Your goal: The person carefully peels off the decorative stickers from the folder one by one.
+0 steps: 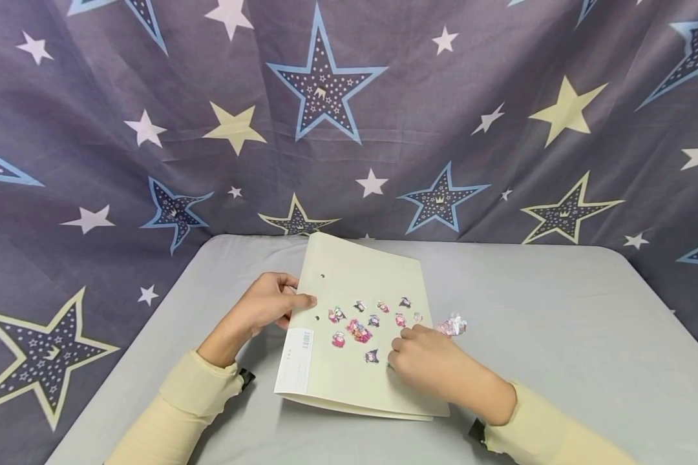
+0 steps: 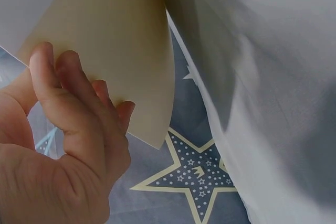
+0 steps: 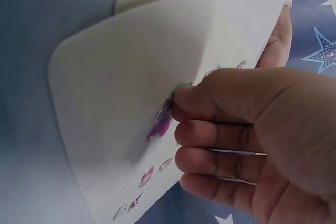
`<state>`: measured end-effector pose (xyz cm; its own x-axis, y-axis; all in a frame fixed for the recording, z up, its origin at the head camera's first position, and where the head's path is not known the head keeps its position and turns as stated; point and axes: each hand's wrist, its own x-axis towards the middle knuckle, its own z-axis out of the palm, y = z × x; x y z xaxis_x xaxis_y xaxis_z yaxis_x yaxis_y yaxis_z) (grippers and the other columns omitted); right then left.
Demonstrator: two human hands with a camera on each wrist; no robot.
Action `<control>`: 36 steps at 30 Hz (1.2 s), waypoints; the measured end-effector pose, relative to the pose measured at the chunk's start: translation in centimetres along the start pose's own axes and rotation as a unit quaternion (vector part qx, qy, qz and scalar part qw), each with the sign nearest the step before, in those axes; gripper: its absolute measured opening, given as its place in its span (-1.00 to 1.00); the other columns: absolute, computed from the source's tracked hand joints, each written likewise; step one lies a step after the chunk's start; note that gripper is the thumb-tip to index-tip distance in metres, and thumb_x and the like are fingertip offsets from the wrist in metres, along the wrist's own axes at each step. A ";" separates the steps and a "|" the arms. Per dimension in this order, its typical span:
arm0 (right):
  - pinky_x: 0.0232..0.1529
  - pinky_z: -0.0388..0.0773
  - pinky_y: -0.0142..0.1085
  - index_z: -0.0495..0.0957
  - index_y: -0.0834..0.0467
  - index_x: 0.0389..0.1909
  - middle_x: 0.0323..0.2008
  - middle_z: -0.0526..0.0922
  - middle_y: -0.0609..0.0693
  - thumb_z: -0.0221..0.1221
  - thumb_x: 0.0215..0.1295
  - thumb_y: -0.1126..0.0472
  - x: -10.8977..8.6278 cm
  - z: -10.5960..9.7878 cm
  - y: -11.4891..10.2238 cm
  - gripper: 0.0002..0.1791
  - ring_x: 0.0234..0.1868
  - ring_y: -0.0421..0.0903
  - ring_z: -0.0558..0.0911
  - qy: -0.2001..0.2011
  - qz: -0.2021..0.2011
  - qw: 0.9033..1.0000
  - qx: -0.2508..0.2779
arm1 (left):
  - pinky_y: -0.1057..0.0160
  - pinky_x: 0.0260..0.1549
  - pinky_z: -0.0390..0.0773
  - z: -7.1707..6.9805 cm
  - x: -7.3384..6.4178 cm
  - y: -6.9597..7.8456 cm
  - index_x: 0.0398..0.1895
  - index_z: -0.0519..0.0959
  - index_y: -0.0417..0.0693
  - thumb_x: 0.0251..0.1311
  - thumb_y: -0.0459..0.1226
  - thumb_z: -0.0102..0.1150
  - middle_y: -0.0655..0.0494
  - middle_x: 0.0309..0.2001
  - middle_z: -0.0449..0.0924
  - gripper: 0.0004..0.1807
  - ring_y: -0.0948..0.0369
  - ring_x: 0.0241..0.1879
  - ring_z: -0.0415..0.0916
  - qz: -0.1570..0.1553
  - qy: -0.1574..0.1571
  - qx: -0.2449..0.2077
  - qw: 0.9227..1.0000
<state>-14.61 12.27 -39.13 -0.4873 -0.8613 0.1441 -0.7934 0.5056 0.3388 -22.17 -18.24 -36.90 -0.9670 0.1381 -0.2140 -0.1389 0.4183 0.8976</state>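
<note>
Left hand [image 1: 267,305]: pinches the cream folder [image 1: 355,336] by its left edge — steadying it.
Right hand [image 1: 427,361]: fingers curled, apparently pressing a sticker [image 3: 160,124] onto the cover.
Loose stickers [image 1: 452,325]: just beyond the right hand's fingertips, on the table [image 1: 558,336].

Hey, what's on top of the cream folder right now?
About a dozen small pink and purple stickers lie on the cream folder. The right hand rests on its cover, hiding whatever lies beneath it. The left hand grips the folder's edge.
</note>
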 end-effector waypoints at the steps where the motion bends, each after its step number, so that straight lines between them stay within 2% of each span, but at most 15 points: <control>1: -0.47 0.38 -0.38 0.65 0.06 -0.53 -0.57 0.52 -0.14 0.37 0.14 0.29 0.0 0.0 -0.1 -0.87 -0.52 -0.17 0.38 -0.001 0.002 1.000 0.001 | 0.19 -0.59 0.71 0.0 0.0 0.0 -0.06 0.54 -0.34 0.12 -0.30 0.46 -0.03 -0.40 0.62 -0.59 0.14 -0.51 0.67 0.000 0.000 0.000 1.000; 7: -0.48 0.35 -0.37 0.63 0.07 -0.55 -0.60 0.48 -0.14 0.33 0.16 0.27 0.1 0.1 -0.3 -0.86 -0.54 -0.17 0.33 -0.005 0.013 1.000 0.008 | 0.19 -0.59 0.71 0.0 0.0 0.0 -0.05 0.54 -0.35 0.12 -0.30 0.45 -0.03 -0.41 0.62 -0.59 0.14 -0.52 0.67 0.003 -0.002 0.000 1.000; 15: -0.51 0.29 -0.38 0.62 0.06 -0.54 -0.59 0.48 -0.14 0.38 0.13 0.29 0.1 0.3 -0.4 -0.86 -0.53 -0.16 0.35 0.006 0.012 1.000 -0.022 | 0.20 -0.61 0.69 -0.1 0.0 -0.2 -0.06 0.55 -0.35 0.12 -0.30 0.46 -0.02 -0.43 0.64 -0.59 0.16 -0.54 0.65 0.008 -0.002 0.000 1.000; 23: -0.51 0.28 -0.36 0.62 0.07 -0.52 -0.58 0.49 -0.13 0.37 0.14 0.29 0.1 0.3 -0.6 -0.86 -0.53 -0.14 0.34 0.013 0.023 0.999 -0.029 | 0.20 -0.61 0.69 -0.1 0.0 -0.2 -0.06 0.55 -0.35 0.12 -0.29 0.46 -0.01 -0.44 0.63 -0.59 0.18 -0.55 0.62 0.009 -0.002 0.001 1.000; 30: -0.47 0.39 -0.35 0.67 0.09 -0.44 -0.51 0.57 -0.11 0.38 0.18 0.24 0.2 0.2 -0.2 -0.93 -0.46 -0.13 0.45 0.012 0.033 0.999 0.009 | 0.20 -0.60 0.70 -0.1 -0.1 0.0 -0.04 0.56 -0.35 0.12 -0.27 0.46 -0.01 -0.42 0.63 -0.58 0.18 -0.54 0.62 0.007 0.000 0.007 1.000; 36: -0.46 0.40 -0.36 0.67 0.11 -0.42 -0.50 0.58 -0.11 0.39 0.19 0.26 0.0 -0.1 0.3 -0.93 -0.45 -0.13 0.48 0.007 0.034 0.998 0.042 | 0.20 -0.59 0.70 -0.1 -0.1 -0.1 -0.02 0.56 -0.36 0.13 -0.27 0.45 -0.02 -0.41 0.65 -0.57 0.18 -0.53 0.62 0.006 -0.001 0.007 1.000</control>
<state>-14.82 12.39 -38.97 -0.5366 -0.8248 0.1783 -0.7866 0.5654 0.2483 -22.10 -18.40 -36.90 -0.9683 0.1445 -0.2038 -0.1241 0.4297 0.8944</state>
